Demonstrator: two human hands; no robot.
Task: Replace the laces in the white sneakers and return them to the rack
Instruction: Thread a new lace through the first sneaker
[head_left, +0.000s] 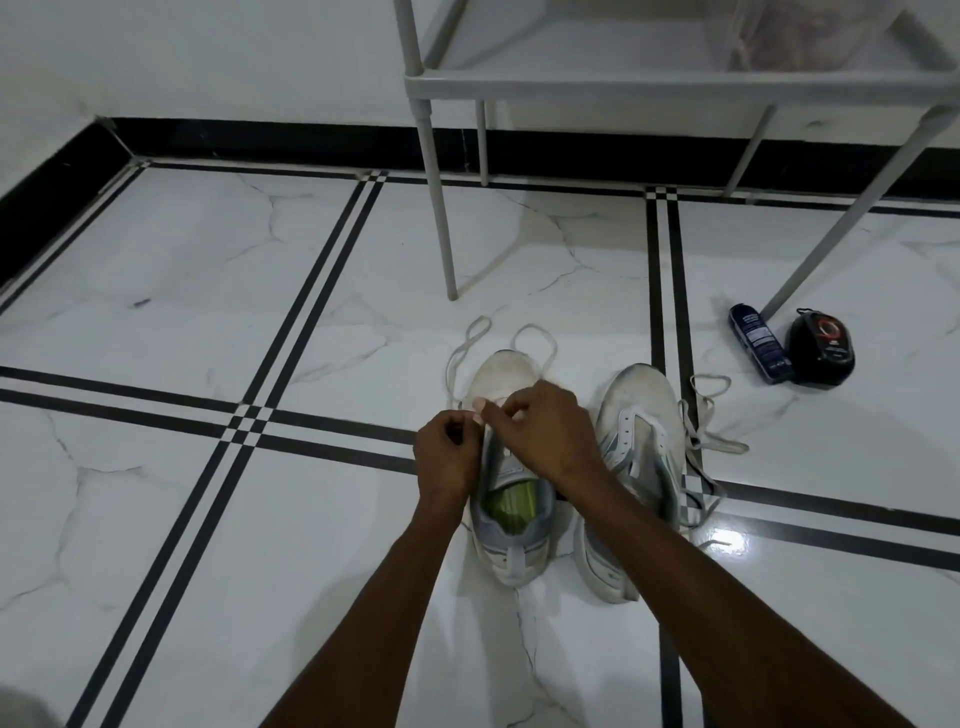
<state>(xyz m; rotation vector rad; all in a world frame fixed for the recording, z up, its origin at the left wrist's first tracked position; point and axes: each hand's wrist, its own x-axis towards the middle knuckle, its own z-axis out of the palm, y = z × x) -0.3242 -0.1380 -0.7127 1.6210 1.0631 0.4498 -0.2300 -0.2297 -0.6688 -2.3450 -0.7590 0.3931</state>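
head view, looking down at a white marble-pattern floor (182, 312) crossed by paired black lines; black skirting along the wall at top; left hand (448, 457) sits at the left edge of the left sneaker (511, 540), fingers curled, thumb and forefinger closed in a pinch at the eyelet row; what lies in the pinch is too small to see, most likely lace; left sneaker stands on the floor near frame centre, toe pointing away, green insole visible in its opening; its lace (470, 343) trails off the toe in loose loops on the floor, partly threaded; right hand (545, 431) is over the same sneaker's tongue area, fingers curled, fingertips meeting the left hand's at the eyelets; it appears to pinch the lace, though the strand between the fingers cannot be made out; right forearm crosses over the gap between the shoes; right sneaker (641, 431) stands just beside the left one, apart from it, eyelets bare, no hand on it; a second lace (714, 441) lies loose on the floor along its right side; grey rack (675, 78) stands beyond the shoes, legs on the floor, both sneakers off it; near its front right leg a dark blue spray can (759, 351) lies on its side, touching or just beside a black round case (821, 347).
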